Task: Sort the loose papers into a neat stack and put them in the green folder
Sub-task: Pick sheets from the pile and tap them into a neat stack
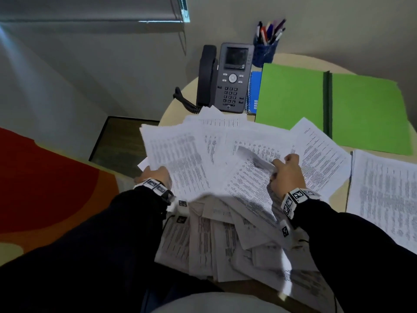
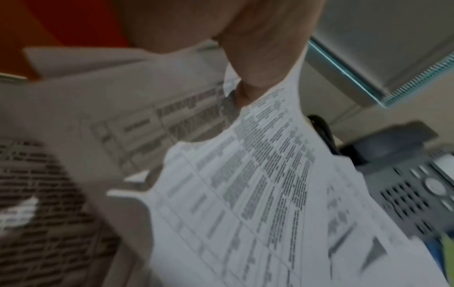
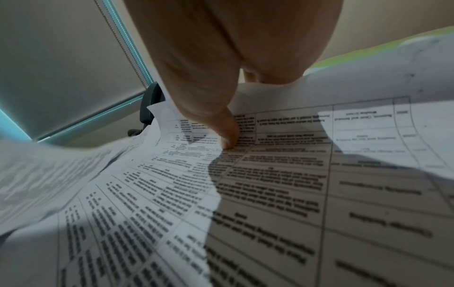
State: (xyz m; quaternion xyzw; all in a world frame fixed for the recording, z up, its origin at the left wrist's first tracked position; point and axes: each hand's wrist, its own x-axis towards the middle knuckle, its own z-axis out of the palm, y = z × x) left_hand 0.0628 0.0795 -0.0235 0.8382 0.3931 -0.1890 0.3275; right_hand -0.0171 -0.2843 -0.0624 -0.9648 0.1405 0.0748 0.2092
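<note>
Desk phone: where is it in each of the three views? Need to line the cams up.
Head: desk phone upper centre, behind the fanned papers, left of the open green folder.
Left wrist: blurred at the right edge, keypad showing, past the papers.
Right wrist: only a dark sliver of the handset at centre left, above the paper edge.
Shared landmark: the window blind.

I'm reaching both arms forward in dark sleeves, a marker band on each wrist. My left hand (image 1: 155, 173) is gripping the papers (image 1: 180, 154) at their left edge, thumb on top. My right hand (image 1: 287, 175) is pinching a sheet, thumb pressing down; its other fingers seem curled underneath, mostly hidden.
</note>
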